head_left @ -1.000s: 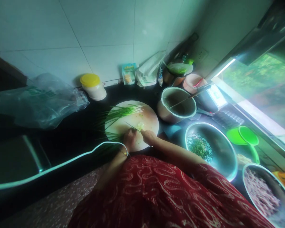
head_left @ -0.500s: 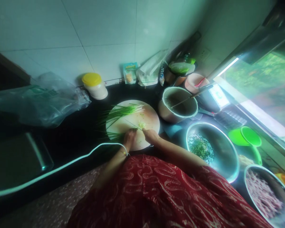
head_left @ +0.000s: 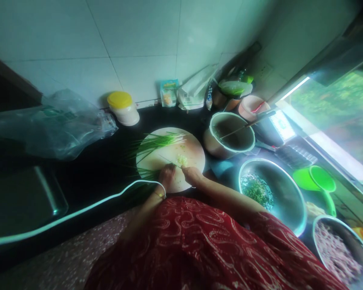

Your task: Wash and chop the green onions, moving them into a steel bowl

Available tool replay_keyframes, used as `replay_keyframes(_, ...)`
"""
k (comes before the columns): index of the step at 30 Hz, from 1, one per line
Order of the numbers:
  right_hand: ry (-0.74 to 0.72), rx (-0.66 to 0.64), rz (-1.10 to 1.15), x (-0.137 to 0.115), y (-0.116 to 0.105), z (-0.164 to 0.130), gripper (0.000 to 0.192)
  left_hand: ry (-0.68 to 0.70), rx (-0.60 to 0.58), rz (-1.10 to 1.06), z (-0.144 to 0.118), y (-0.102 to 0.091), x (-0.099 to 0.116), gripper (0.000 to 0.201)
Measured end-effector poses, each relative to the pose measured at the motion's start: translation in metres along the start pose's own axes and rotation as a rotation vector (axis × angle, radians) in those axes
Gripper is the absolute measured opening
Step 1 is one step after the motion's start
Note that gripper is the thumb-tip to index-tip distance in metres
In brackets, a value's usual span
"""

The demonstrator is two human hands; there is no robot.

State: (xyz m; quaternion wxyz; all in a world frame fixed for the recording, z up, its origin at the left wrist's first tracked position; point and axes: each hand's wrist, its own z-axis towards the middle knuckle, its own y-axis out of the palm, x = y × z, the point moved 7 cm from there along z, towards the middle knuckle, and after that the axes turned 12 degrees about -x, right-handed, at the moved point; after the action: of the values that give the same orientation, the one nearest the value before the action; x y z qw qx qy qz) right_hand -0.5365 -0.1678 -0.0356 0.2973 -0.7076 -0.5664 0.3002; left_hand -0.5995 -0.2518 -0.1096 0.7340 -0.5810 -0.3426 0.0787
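A round pale cutting board (head_left: pixel 192 150) lies on the dark counter in front of me. Long green chive stalks (head_left: pixel 159 141) lie across its far side, and a small heap of chopped pieces (head_left: pixel 182 160) sits near the middle. My left hand (head_left: pixel 167 176) has its fingers curled down on a bunch of stalks at the board's near edge. Just to its right, my right hand (head_left: pixel 192 174) is closed on a knife (head_left: pixel 168 160), which shows only as a thin dark line running toward the heap.
Right of the board stand a pot (head_left: pixel 218 147) with a stick across it, a steel bowl (head_left: pixel 290 201) with chopped greens, a bowl of minced meat (head_left: pixel 335 249) and a green scoop (head_left: pixel 317 179). A yellow-lidded jar (head_left: pixel 123 108), packets (head_left: pixel 168 92) and a plastic bag (head_left: pixel 54 125) line the wall.
Both hands stay at the board's near edge with only slight shifts. The view has drifted a little to the left, so everything sits slightly further right.
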Motion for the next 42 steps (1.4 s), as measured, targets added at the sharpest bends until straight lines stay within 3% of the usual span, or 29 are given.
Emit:
replay_keyframes(4,-0.002,-0.006,0.002,-0.006,-0.001,0.003,0.041,-0.001,-0.024,0.095,0.001,0.003,0.002,0.027)
replay_keyframes(14,0.011,-0.021,0.031,-0.003,-0.008,-0.003,0.038,0.040,0.065,0.055,-0.001,-0.006,0.006,0.026)
replay_keyframes(18,-0.005,0.012,0.026,-0.010,-0.005,0.004,0.040,0.025,0.007,0.106,-0.002,-0.012,0.007,0.029)
replay_keyframes(23,-0.021,0.033,0.058,-0.004,-0.003,0.009,0.041,0.111,-0.119,0.164,-0.015,-0.023,0.002,0.029)
replay_keyframes(27,-0.006,0.039,0.082,0.012,-0.010,0.010,0.041,0.146,-0.090,0.110,-0.014,-0.025,0.001,0.029)
replay_keyframes(34,0.045,0.042,0.023,0.024,-0.012,-0.004,0.038,0.059,-0.020,0.085,0.006,-0.009,0.017,0.029)
replay_keyframes(42,0.034,-0.005,-0.014,0.011,-0.009,-0.010,0.037,0.010,-0.028,0.053,0.003,-0.014,0.018,0.028)
